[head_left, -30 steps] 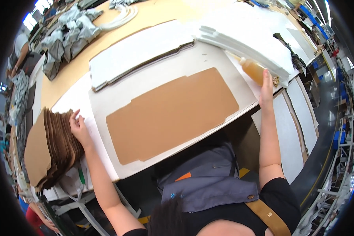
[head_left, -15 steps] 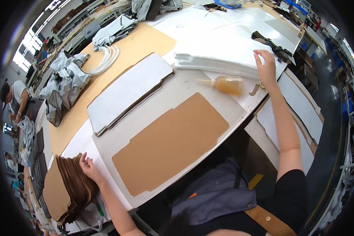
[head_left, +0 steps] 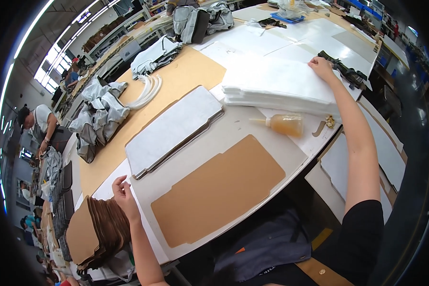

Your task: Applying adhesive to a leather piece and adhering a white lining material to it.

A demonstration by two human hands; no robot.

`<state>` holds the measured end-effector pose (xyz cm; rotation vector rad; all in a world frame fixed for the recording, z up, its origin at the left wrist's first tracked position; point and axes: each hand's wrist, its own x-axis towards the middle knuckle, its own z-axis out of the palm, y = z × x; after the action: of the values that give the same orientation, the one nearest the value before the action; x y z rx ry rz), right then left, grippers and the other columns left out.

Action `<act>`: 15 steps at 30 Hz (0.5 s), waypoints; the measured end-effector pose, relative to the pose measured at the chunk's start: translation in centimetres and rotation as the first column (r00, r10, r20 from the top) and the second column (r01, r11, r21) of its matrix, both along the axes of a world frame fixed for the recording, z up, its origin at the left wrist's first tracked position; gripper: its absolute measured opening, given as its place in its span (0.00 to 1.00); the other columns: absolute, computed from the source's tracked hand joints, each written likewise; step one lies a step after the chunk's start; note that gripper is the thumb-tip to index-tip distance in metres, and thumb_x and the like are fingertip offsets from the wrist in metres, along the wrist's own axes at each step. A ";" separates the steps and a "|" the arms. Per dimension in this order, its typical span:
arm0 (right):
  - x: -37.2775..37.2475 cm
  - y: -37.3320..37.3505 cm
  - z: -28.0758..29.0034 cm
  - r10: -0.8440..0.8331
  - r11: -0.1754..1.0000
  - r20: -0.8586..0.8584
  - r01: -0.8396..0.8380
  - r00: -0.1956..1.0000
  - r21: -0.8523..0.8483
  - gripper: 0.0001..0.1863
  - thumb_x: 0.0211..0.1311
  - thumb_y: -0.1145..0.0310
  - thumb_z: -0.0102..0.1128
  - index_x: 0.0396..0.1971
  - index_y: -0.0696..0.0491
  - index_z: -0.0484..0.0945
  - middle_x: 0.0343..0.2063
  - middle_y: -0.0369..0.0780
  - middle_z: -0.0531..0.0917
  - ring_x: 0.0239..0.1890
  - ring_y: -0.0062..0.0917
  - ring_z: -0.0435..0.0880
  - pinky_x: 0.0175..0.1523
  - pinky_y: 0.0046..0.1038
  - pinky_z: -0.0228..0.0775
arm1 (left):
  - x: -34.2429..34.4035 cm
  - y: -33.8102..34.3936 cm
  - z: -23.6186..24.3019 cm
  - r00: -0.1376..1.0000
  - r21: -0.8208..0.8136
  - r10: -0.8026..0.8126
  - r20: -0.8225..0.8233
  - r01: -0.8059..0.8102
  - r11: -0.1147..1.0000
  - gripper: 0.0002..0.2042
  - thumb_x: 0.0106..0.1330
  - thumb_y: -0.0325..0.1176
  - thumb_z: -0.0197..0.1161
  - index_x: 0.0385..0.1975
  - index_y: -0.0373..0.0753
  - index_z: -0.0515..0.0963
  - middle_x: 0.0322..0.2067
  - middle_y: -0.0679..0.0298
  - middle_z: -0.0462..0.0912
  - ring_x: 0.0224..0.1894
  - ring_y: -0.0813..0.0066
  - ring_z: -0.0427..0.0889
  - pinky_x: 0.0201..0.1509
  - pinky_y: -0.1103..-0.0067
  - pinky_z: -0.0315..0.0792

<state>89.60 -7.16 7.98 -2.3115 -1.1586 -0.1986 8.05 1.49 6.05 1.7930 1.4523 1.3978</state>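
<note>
My left hand (head_left: 123,193) is raised just beside a thick stack of brown shaped boards (head_left: 83,231), empty, with loosely curled fingers apart. My right hand (head_left: 319,67) reaches to the far corner of a stack of white padded sheets (head_left: 269,83), its fingers closed on the top sheet's edge. Below that stack, a squeeze bottle of amber liquid (head_left: 285,125) lies on its side, near a small crusted clump (head_left: 330,121). In front of me one brown cut panel (head_left: 217,190) lies flat on a pale board, and white-topped panels (head_left: 171,128) are stacked behind it.
Grey fabric pieces (head_left: 97,114) and white tubing (head_left: 148,95) lie on the tan board. Dark straps (head_left: 343,69) sit right of the white sheets. More panels (head_left: 376,148) rest lower right, beside an aisle (head_left: 412,124). Co-workers (head_left: 40,121) work along the left.
My right hand let go of the bottle, which now lies on the table, and moved up onto the white sheets. My left hand lifted slightly from the brown stack. The view shifted.
</note>
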 end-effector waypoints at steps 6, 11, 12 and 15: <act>-3.6 -2.3 1.1 0.165 0.925 0.545 -0.320 0.822 0.204 0.04 0.61 0.69 0.70 0.32 0.53 0.84 0.32 0.41 0.86 0.42 0.36 0.84 0.56 0.39 0.72 | 10.3 3.4 0.7 0.973 0.158 -0.219 -0.065 0.227 0.961 0.10 0.73 0.20 0.55 0.48 0.37 0.81 0.49 0.65 0.79 0.40 0.80 0.77 0.42 0.81 0.71; -7.1 -5.2 3.3 0.322 0.836 0.734 -0.544 0.598 0.077 0.04 0.60 0.73 0.68 0.31 0.54 0.81 0.28 0.40 0.82 0.35 0.35 0.83 0.48 0.37 0.73 | 26.8 3.7 3.8 0.834 0.239 -0.485 -0.262 0.543 0.805 0.14 0.66 0.18 0.61 0.51 0.38 0.80 0.52 0.58 0.80 0.48 0.67 0.82 0.49 0.75 0.76; -7.8 -5.5 3.5 0.343 0.825 0.756 -0.563 0.557 0.041 0.04 0.60 0.73 0.68 0.31 0.53 0.81 0.27 0.39 0.81 0.33 0.34 0.82 0.45 0.35 0.74 | 30.0 3.9 4.1 0.793 0.260 -0.525 -0.308 0.601 0.756 0.16 0.65 0.19 0.62 0.53 0.37 0.79 0.54 0.56 0.80 0.51 0.62 0.83 0.53 0.72 0.77; -8.1 -6.2 3.0 0.386 0.818 0.769 -0.574 0.510 -0.029 0.04 0.60 0.74 0.67 0.33 0.53 0.80 0.25 0.38 0.79 0.30 0.31 0.81 0.38 0.33 0.74 | 40.1 4.1 3.9 0.685 0.311 -0.549 -0.480 0.718 0.623 0.28 0.64 0.25 0.68 0.66 0.38 0.70 0.66 0.52 0.73 0.68 0.51 0.72 0.70 0.63 0.67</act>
<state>81.54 -13.34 11.00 -1.5792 -2.0148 -1.0997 48.11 5.63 9.91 2.6271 0.4259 1.1223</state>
